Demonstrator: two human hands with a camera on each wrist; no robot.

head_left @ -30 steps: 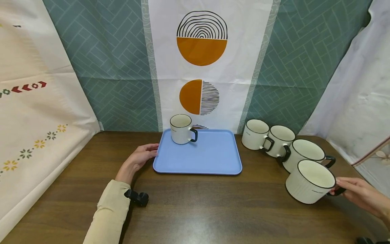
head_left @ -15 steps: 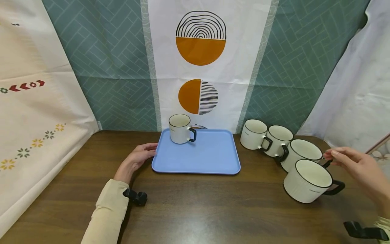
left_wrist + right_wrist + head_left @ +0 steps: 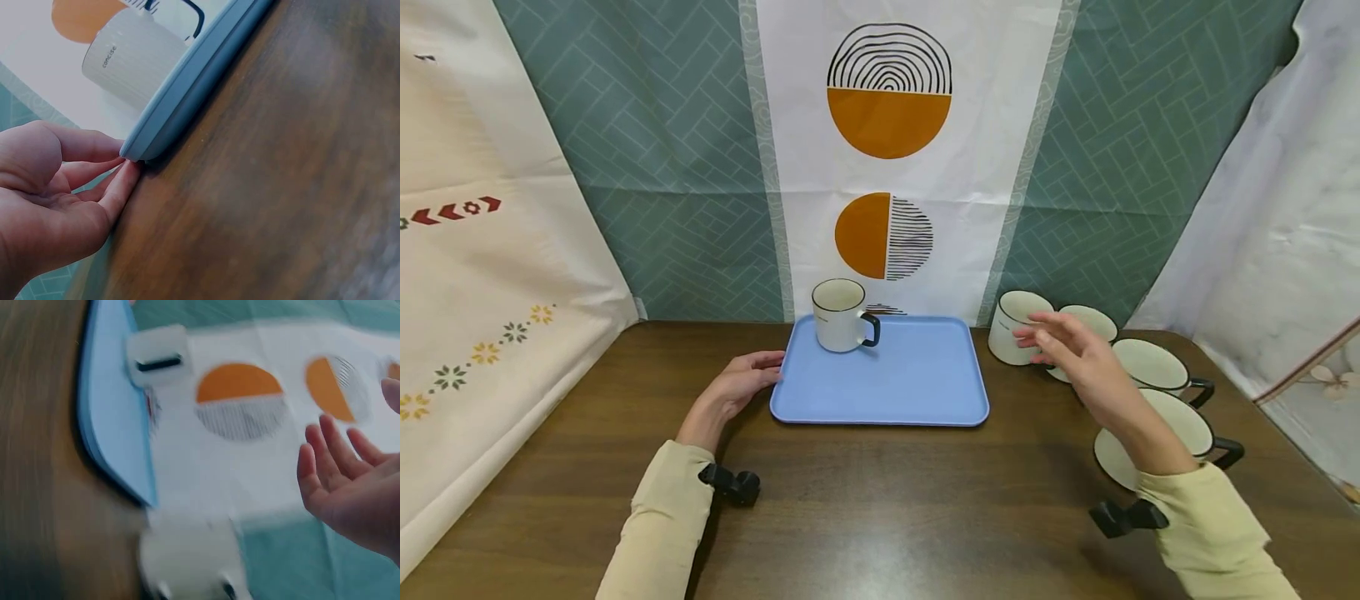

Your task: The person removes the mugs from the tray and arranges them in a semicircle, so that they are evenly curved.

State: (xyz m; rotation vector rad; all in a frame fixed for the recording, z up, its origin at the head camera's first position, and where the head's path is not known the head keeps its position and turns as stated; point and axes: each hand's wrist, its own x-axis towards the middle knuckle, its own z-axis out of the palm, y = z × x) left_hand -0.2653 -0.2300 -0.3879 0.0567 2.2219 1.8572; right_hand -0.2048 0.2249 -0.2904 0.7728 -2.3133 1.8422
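At the left edge of a blue tray (image 3: 910, 383), my left hand (image 3: 741, 387) holds the rim. In the left wrist view, thumb and fingertips meet at the tray's rim (image 3: 181, 94). One white enamel mug (image 3: 837, 317) with a black rim and handle stands upright at the tray's back left. My right hand (image 3: 1090, 367) is in the air with loose, spread fingers and holds nothing. It is nearest to the leftmost white mug (image 3: 1007, 333) of the group on the right, whose handle it hides; I cannot tell whether it touches.
Behind that mug stand a second mug (image 3: 1090, 317), a wider mug (image 3: 1150, 362) and, nearest me, another wide mug (image 3: 1183, 421), partly hidden by my right forearm. Wooden tabletop (image 3: 880, 517) lies in front of the tray. Fabric (image 3: 700, 208) hangs close behind.
My right hand has let go of the nearest wide mug's handle and moved left and away from me towards the leftmost mug. My left hand stays at the tray.
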